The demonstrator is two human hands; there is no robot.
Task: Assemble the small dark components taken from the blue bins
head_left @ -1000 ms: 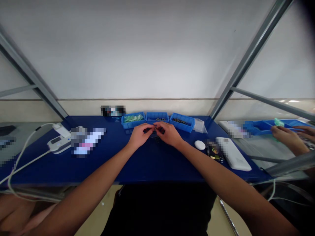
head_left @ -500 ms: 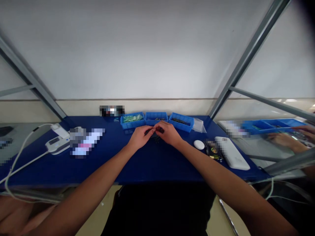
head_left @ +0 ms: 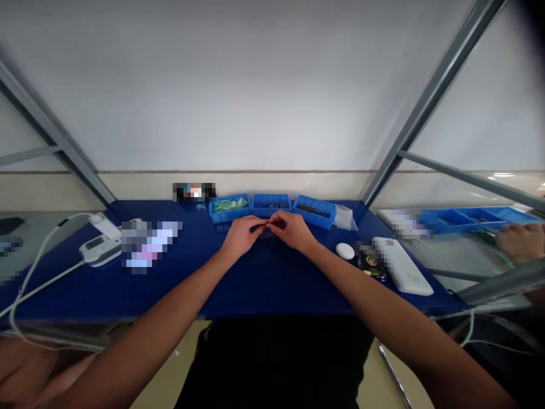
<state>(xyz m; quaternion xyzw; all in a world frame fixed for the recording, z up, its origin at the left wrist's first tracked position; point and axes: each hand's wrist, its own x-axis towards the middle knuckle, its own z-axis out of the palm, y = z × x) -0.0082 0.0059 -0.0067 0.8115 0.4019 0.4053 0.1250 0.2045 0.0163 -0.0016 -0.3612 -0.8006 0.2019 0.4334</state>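
My left hand [head_left: 243,233] and my right hand [head_left: 290,228] meet fingertip to fingertip above the blue tabletop. Both are closed in a pinch, and whatever sits between the fingertips is too small to make out. Some small dark pieces [head_left: 269,238] lie on the table just beneath the hands. Behind them stand three blue bins: the left bin [head_left: 230,216] holds green packets, the middle bin [head_left: 271,200] has small metallic parts, and the right bin [head_left: 314,220] contains dark, screw-like pieces.
A clear plastic bag [head_left: 345,217] lies beside the right bin. Farther right are a round white object [head_left: 344,251] and a white box-shaped device [head_left: 402,266]. A white power strip [head_left: 101,249] with cables is at left. Another person's hand [head_left: 522,243] works beyond the right frame post.
My hands stay together with slight finger movement; the left fingers look straighter. The other person's hand at right has shifted further right.
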